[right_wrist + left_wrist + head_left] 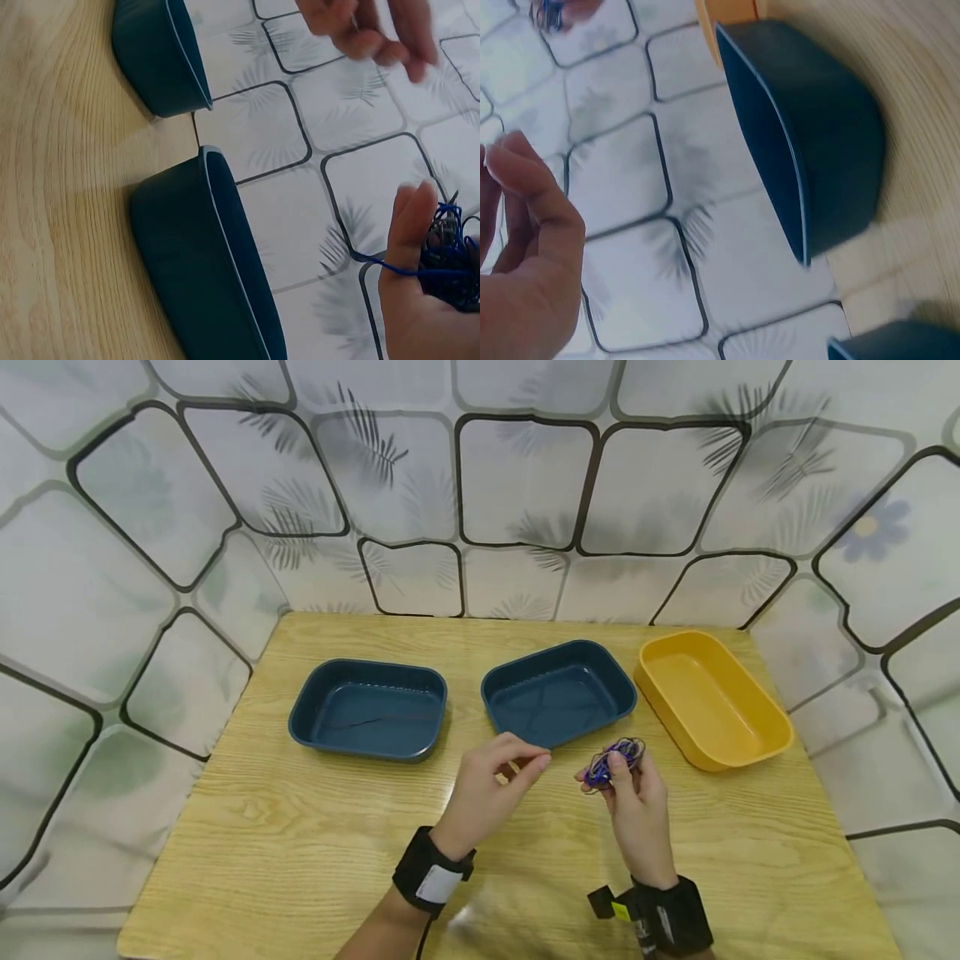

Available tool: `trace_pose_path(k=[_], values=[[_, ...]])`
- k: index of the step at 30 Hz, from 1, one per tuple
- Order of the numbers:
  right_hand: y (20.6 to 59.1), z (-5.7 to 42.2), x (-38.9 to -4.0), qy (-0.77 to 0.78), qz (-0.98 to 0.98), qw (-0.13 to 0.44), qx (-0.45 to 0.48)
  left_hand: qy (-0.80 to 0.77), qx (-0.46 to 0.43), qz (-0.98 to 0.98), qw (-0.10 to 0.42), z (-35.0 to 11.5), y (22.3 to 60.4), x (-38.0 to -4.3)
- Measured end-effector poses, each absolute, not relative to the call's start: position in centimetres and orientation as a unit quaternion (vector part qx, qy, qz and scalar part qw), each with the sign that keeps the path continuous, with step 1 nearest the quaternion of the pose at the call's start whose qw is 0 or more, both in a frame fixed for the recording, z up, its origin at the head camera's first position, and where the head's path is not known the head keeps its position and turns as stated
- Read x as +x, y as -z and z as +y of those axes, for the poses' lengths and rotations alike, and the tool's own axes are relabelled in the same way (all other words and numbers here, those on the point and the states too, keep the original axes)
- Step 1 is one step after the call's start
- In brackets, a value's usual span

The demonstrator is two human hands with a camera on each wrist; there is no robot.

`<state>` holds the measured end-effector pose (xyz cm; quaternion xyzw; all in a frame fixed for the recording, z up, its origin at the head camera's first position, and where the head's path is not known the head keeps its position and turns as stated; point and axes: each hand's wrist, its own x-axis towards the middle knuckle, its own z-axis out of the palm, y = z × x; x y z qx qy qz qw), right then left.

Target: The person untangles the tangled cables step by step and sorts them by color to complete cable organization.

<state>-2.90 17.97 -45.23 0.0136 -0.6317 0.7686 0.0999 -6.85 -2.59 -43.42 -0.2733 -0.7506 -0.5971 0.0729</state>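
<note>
Wood-grain surface (300,835): left of the yellow bin (712,710), right hand (639,827) grips tangled cords (627,748); left hand (483,789) nearly pinched, any hold unclear.

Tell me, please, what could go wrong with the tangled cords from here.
The tangled cords might knot tighter if one is pulled. A loose blue strand crosses the right hand, so it could snag as that hand moves. The cords are held outside the yellow bin, so a slip could drop them onto the table.
</note>
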Motion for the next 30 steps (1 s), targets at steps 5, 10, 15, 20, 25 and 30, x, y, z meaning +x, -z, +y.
trace_pose_path(k=[5,10,15,20,25,30], values=[[45.2,17.3,-2.5,-0.731,-0.677,0.072,0.055,0.575,-0.278,-0.769,0.009,-0.8,43.5,-6.1],[45.1,16.7,-2.3,-0.704,-0.702,0.07,0.081,0.571,-0.252,-0.781,-0.01,-0.6,43.5,-5.7],[45.1,16.7,-2.2,-0.706,-0.692,0.072,0.134,0.601,-0.235,-0.762,-0.06,-1.0,43.5,-5.8],[45.2,16.9,-2.1,-0.696,-0.7,0.049,0.153,0.629,-0.219,-0.736,-0.124,-1.4,43.6,-6.1],[45.5,17.2,-2.0,-0.682,-0.715,0.021,0.153,0.598,-0.224,-0.76,-0.12,-1.7,43.7,-6.2],[45.5,17.7,-2.2,-0.68,-0.717,0.046,0.142,0.604,-0.209,-0.763,-0.093,-2.3,43.6,-6.1]])
